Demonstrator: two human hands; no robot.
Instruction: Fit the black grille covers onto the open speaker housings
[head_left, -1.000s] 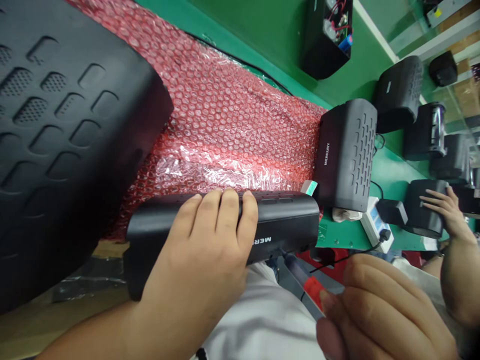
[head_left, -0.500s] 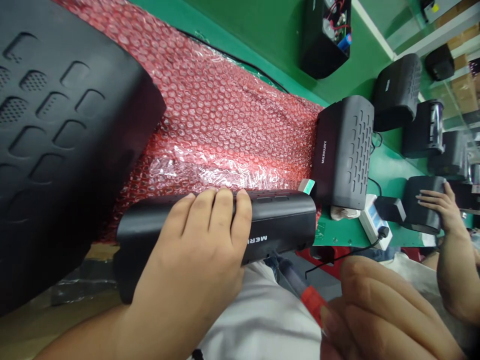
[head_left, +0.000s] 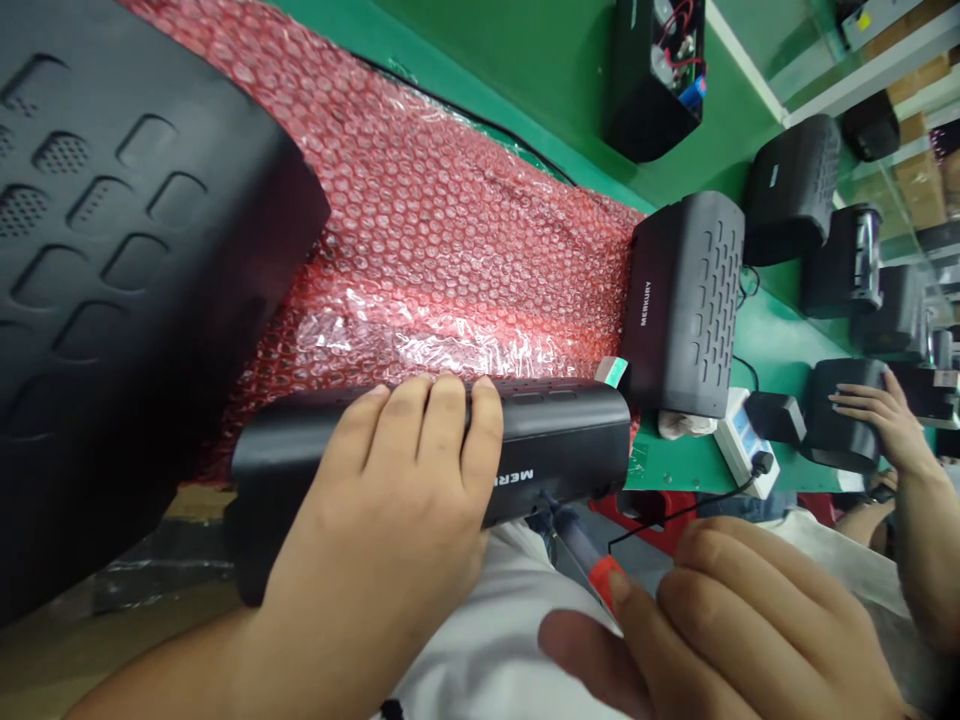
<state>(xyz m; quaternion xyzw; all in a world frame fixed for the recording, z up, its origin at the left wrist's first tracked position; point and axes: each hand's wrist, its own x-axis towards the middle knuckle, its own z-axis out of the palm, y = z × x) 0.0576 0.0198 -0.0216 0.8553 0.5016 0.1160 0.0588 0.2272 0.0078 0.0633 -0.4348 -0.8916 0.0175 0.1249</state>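
Note:
My left hand is wrapped over a black speaker-like unit marked with partly hidden white lettering, lying along the near edge of red bubble wrap. My right hand, at the lower right, has its fingers curled round the red end of a tool with a translucent shaft. The tool's thin tip touches or nearly touches the unit's near side, below the lettering. What the palm of my right hand holds is hidden.
A large black housing fills the left. Beyond the wrap stand a MERKURY unit, an opened unit with wires, a white power strip and several other black units. At right, another person's hand rests on one.
My right hand has shifted slightly along the tool, and its thumb now extends apart from it. The tool has moved slightly up and left. My left hand stays on the unit.

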